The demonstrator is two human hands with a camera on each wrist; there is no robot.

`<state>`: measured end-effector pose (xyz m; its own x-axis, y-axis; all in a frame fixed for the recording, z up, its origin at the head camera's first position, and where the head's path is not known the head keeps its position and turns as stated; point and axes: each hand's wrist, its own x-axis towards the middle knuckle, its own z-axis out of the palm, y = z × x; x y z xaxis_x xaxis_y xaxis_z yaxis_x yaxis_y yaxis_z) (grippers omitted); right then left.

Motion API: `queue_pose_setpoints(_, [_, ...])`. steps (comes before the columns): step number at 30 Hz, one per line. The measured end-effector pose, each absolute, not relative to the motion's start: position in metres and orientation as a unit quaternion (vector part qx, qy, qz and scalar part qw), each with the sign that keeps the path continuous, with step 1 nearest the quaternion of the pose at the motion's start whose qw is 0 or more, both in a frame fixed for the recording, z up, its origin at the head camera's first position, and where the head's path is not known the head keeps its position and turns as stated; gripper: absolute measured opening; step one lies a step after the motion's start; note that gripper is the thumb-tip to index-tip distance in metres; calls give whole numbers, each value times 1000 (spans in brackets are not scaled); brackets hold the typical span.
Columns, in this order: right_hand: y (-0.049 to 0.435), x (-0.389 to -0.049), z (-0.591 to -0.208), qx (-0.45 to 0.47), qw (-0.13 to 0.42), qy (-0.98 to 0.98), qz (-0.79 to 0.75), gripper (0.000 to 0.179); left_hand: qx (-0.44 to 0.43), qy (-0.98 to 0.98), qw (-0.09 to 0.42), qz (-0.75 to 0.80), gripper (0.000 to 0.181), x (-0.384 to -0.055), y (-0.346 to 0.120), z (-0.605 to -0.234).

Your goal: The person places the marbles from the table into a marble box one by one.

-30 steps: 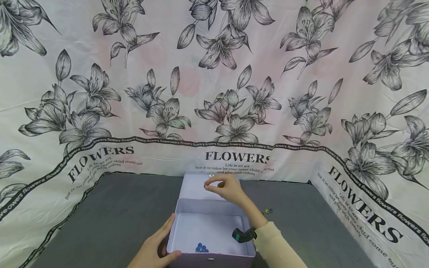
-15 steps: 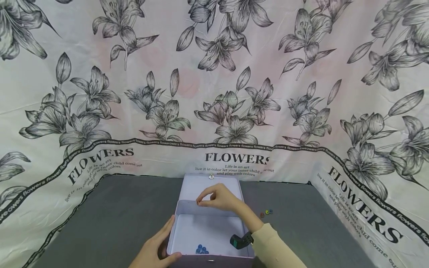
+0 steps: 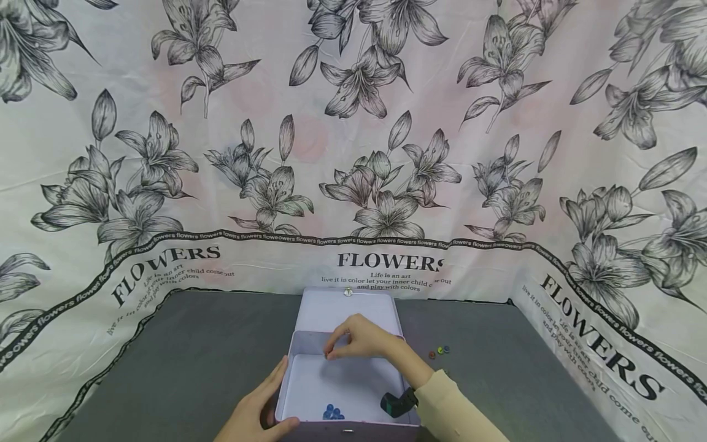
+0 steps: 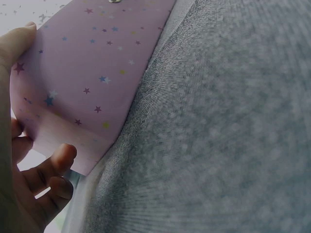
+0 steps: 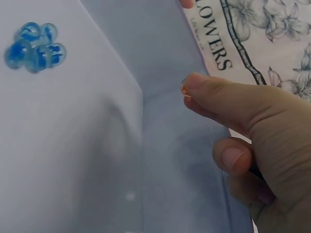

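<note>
A lilac metal box [image 3: 315,428] stands with its lid swung back; stars dot its outer wall in the left wrist view. My left hand [image 3: 256,402] grips its near left corner, thumb on the front and fingers along the side. Over the box's inside, my right hand [image 3: 361,337] pinches a clear orange glass marble [image 5: 184,88] between thumb and forefinger, mostly covered by them. Below and nearer the front, several blue-swirled glass marbles [image 5: 36,47] cluster on the box floor, apart from the right hand.
The box's lid [image 3: 348,311] lies back behind it, with a small clasp at its far edge. Several small coloured marbles [image 3: 440,350] sit on the grey tablecloth [image 3: 497,368] right of the box. A flower-printed cloth [image 3: 353,184] hangs behind.
My right hand has moved from above the lid toward me and down, into the space over the box, carrying the orange marble. The left hand has stayed on the box corner.
</note>
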<state>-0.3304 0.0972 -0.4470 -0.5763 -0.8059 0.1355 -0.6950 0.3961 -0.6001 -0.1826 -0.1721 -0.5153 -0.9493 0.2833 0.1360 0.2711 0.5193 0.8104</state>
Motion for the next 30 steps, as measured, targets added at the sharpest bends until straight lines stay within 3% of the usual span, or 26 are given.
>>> queue_pose_setpoints(18, [99,-324,-455,-443,77,844,-292,12,154,873,6,462,99,-183,-173,-517])
queue_pose_setpoints(25, [113,-326,-443,-378,82,840,-380,17,167,870,0,464,100,-184,-173,-519])
queue_pose_setpoints(30, [133,-327,-428,-323,48,839,-435,22,161,873,0,460,100,-183,-173,-518])
